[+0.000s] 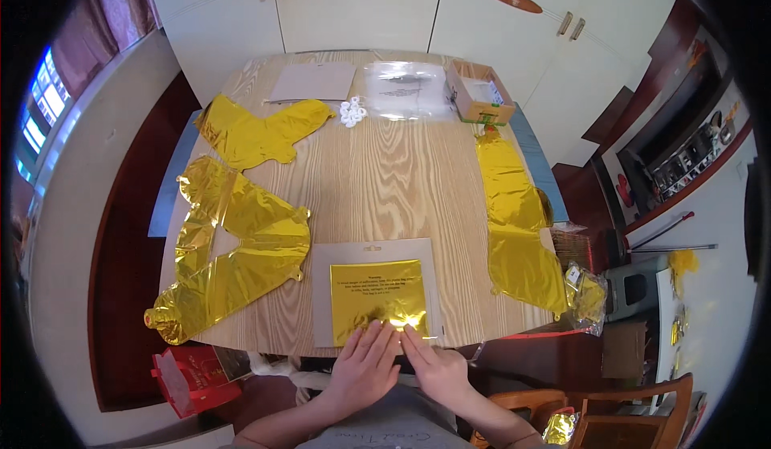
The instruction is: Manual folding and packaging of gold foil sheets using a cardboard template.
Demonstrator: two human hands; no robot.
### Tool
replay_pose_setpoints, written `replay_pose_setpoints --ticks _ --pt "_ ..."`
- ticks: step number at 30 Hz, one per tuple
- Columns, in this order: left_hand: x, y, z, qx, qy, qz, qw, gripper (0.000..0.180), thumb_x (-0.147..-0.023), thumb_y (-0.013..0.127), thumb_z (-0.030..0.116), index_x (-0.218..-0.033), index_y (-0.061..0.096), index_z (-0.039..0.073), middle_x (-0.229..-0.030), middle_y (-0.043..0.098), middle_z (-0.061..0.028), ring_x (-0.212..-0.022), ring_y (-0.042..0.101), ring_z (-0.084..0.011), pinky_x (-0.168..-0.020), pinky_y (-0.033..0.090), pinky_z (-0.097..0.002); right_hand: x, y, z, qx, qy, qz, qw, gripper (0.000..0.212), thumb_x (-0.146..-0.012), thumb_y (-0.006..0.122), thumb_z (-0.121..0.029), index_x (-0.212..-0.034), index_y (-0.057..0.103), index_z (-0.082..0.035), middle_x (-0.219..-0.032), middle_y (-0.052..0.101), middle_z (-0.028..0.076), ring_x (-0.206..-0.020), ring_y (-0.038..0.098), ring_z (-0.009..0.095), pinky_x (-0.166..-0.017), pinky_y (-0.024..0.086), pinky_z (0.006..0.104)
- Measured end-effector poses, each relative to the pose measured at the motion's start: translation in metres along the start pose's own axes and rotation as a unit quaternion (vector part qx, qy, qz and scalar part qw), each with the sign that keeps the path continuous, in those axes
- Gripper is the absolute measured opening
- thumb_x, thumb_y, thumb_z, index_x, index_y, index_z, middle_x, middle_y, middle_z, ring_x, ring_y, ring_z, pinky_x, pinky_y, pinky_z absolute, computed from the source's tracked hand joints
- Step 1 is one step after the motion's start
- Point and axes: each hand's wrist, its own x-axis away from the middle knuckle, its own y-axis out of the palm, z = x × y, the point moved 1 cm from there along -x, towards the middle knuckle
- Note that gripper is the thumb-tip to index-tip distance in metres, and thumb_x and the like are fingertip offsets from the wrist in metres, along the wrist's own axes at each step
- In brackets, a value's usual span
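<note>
A folded gold foil balloon [377, 287] makes a flat rectangle on a grey backing card [323, 304] at the table's near edge. Dark print lies over the foil, which seems to be under a clear bag. My left hand [367, 366] rests its outstretched fingers on the foil's near edge. Beside it, my right hand [436, 367] presses its fingertips on the same edge, its outer fingers partly bent. Nothing is gripped in either hand.
Unfolded gold foil balloons lie at left [241, 244], far left [257, 134] and right [518, 220]. At the back are grey cards [313, 82], small white rings [352, 112], clear bags [405, 87] and a cardboard box [486, 116]. A red bag [189, 381] stands below the table.
</note>
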Motion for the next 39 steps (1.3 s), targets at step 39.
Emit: replay_pose_setpoints --ticks 39 --pt "0.104 0.011 -0.048 0.181 -0.079 0.205 0.959 0.058 -0.070 0.079 0.015 -0.121 0.054 0.002 -0.118 0.060 -0.0163 -0.108 0.061 -0.0315 -0.095 0.048 -0.0404 0.088 0.030 0.015 -0.668 0.400 0.008 0.627 0.019 -0.088 0.069 -0.006 -0.106 0.068 0.000 -0.095 0.069 0.001 -0.084 0.061 0.007 -0.077 0.051 0.0255"
